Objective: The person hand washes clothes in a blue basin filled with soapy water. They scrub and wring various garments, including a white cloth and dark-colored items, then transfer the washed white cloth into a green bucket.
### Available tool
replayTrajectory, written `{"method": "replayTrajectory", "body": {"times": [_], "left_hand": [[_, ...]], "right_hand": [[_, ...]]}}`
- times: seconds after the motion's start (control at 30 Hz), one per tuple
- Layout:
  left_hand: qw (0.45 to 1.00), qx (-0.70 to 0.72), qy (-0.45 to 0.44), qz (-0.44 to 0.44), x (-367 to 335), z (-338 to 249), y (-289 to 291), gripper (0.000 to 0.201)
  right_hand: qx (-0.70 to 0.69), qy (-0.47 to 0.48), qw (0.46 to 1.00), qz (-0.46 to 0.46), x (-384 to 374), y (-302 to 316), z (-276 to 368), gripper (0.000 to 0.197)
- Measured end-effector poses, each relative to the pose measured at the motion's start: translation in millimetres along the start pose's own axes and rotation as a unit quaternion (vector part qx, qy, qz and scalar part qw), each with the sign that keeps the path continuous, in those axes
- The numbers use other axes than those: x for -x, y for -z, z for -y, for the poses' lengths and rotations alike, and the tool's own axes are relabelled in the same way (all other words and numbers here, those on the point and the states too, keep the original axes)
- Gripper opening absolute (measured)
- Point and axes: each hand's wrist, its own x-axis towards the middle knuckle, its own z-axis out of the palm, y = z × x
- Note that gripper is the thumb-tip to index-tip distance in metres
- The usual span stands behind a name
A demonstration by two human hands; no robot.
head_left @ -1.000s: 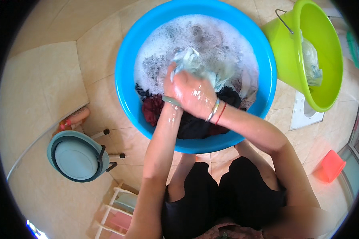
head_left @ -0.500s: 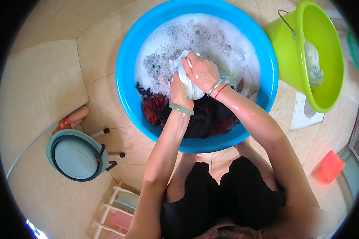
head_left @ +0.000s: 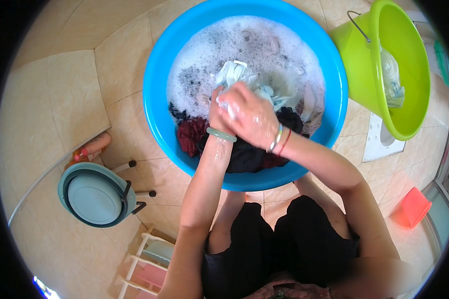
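A white wet cloth [head_left: 231, 73] is bunched between my hands over a large blue basin [head_left: 157, 114] of soapy water. My left hand [head_left: 217, 110], below a pale green bangle, is closed on the cloth; its fingers are largely covered. My right hand [head_left: 252, 117], wearing a silver bracelet and a red string, lies across the left one, closed with white cloth showing at its fingers. Thick suds [head_left: 284, 40] float over the far part of the basin. Dark red fabric [head_left: 190, 135] and black fabric [head_left: 249, 157] are heaped at the near side, with pale cloth along the right.
A lime green bucket [head_left: 354, 65] with white cloth [head_left: 391, 74] inside tilts beside the basin's right. A grey-green folding basin [head_left: 95, 199] rests on a stool at left. A white rack [head_left: 134, 264] stands lower left; a coral container [head_left: 415, 207] is at right. Tiles cover the floor.
My right hand has moved down and across over my left hand. The cloth's white top end now sticks out beyond both hands.
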Motion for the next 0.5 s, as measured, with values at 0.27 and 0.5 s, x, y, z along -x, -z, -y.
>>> {"method": "replayTrajectory", "body": {"times": [0.27,0.5], "left_hand": [[0.974,-0.051,-0.087,-0.201,13.3,29.0,-44.9,0.030],[0.895,-0.310,-0.090,-0.307,6.4,28.3,-27.3,0.030]], "right_hand": [[0.089,-0.015,0.994,0.056,-13.9,-18.0,-59.6,0.019],[0.075,-0.090,0.992,0.041,-10.8,-19.8,-33.2,0.022]]}}
